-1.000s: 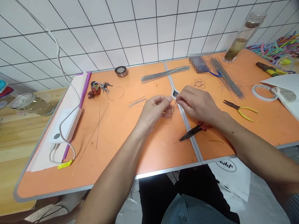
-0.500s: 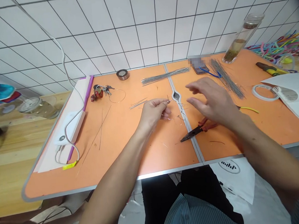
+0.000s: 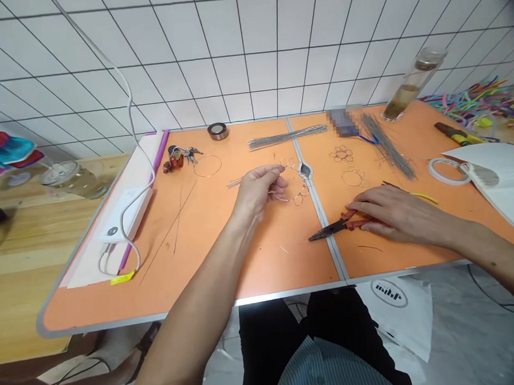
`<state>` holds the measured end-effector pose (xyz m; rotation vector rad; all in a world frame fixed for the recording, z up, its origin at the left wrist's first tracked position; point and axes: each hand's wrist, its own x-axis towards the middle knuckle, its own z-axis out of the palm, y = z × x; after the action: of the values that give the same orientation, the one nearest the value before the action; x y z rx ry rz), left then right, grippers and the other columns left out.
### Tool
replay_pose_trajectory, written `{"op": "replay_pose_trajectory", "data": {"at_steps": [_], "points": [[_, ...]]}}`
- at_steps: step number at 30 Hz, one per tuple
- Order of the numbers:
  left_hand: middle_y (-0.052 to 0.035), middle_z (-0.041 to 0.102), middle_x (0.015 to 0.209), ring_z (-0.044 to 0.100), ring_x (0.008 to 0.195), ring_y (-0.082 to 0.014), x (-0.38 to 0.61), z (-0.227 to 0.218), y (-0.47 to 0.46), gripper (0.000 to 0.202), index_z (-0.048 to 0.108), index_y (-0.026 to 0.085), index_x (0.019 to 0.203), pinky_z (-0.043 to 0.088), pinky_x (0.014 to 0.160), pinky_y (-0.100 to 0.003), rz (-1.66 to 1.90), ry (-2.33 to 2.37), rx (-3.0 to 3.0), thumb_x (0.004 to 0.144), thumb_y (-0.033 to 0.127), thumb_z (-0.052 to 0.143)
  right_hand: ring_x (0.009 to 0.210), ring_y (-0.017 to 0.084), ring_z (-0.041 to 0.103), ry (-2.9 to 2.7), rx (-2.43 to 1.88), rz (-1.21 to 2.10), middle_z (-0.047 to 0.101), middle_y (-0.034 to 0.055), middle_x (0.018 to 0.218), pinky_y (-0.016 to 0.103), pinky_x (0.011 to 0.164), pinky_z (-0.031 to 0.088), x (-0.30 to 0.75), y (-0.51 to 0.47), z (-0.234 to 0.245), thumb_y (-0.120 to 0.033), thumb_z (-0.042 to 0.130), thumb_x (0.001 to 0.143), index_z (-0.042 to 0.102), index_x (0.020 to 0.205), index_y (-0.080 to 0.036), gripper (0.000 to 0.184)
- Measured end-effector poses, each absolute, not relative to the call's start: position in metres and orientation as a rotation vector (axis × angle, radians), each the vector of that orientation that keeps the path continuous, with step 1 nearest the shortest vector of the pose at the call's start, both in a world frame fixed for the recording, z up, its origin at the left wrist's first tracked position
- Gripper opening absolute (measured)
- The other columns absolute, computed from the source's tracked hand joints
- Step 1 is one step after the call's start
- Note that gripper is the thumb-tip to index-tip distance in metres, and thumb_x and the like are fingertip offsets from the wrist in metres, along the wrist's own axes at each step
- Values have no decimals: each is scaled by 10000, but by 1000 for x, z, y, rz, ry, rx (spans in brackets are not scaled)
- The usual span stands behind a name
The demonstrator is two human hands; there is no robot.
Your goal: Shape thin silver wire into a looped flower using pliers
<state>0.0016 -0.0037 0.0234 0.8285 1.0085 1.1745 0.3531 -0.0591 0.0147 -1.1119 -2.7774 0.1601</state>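
My left hand (image 3: 254,192) pinches a looped wire piece with several small petal-like loops (image 3: 293,188), holding it up just above the orange tabletop (image 3: 271,256). My right hand (image 3: 396,214) lies over the red handles of black needle-nose pliers (image 3: 333,228), its fingers closed on them. Behind those fingers, yellow-handled pliers (image 3: 424,199) are partly hidden. A finished wire flower (image 3: 341,154) and a wire ring (image 3: 352,177) lie beyond my right hand.
Bundles of straight wire (image 3: 287,137) (image 3: 387,146) lie at the back. A metal seam (image 3: 326,228) splits the table. Keys (image 3: 179,157), a tape roll (image 3: 218,131), a white power strip (image 3: 127,214), a glass bottle (image 3: 408,82) and papers (image 3: 500,179) surround the work.
My right hand has moved down and right from above the table onto the pliers. The wire piece now has more visible loops and sits in my left hand. The view has tilted slightly upward.
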Motion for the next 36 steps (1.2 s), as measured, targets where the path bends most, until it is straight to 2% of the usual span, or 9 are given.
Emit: {"op": "replay_pose_trajectory", "data": {"at_steps": [3,7,12,16,20,23,27,32,36], "points": [[-8,713,681,611,519,-94,-2,23,0,142,786,129,980,536,531,-215,1214,992,788,877,223,812,1026,340,763,-2794,-1117,38,781,166,1232,522,905,608,355,-66,7,-356,617,1056,770,1284,-217,308],[10,701,680,606,526,-87,-7,22,6,158,770,144,993,533,528,-203,1260,983,740,867,224,821,897,330,764,-2695,-1090,14,781,157,1088,460,731,606,361,-79,-6,-325,609,1007,763,1193,-223,261],[3,735,765,615,533,-75,-13,20,11,113,747,143,987,530,508,-202,1301,993,695,894,192,789,847,289,753,-2286,-1228,337,770,101,1014,441,736,600,348,-90,-4,-364,531,1073,702,1149,-262,213],[-14,771,813,615,521,-64,-15,20,13,35,730,136,972,514,491,-192,1320,992,649,940,150,733,778,274,740,-1902,-1488,631,796,74,954,397,627,560,319,-87,10,-493,744,979,745,1079,-272,243],[-52,823,887,661,554,-66,-16,21,13,49,710,139,959,523,514,-177,1318,985,607,942,146,755,559,162,561,-1629,-1349,1144,618,-11,711,316,513,479,285,-70,24,-548,736,1012,708,1078,-242,314],[-82,846,936,731,620,-94,-16,21,13,78,712,136,979,587,590,-191,1310,999,609,944,162,776,699,164,636,-1557,-1224,1201,734,54,956,286,540,518,253,-43,30,-506,824,952,694,1118,-235,343],[-90,848,917,805,734,-141,-14,21,14,72,719,135,983,657,728,-235,1289,1025,597,943,155,777,904,185,669,-1473,-1129,1195,718,56,1165,285,639,592,210,-7,24,-393,875,851,651,1166,-257,410],[-110,854,935,832,788,-170,-8,19,10,9,729,131,957,674,763,-247,1272,1044,603,956,123,726,771,160,670,-1316,-1066,1329,593,-44,899,256,548,514,185,2,5,-411,946,744,578,1107,-270,536],[-103,849,916,838,809,-189,-2,16,6,30,746,147,926,683,752,-247,1242,1093,620,915,125,764,704,148,700,-1248,-1067,1402,582,-65,886,272,550,533,183,-6,0,-363,950,727,573,1104,-272,540]]}}
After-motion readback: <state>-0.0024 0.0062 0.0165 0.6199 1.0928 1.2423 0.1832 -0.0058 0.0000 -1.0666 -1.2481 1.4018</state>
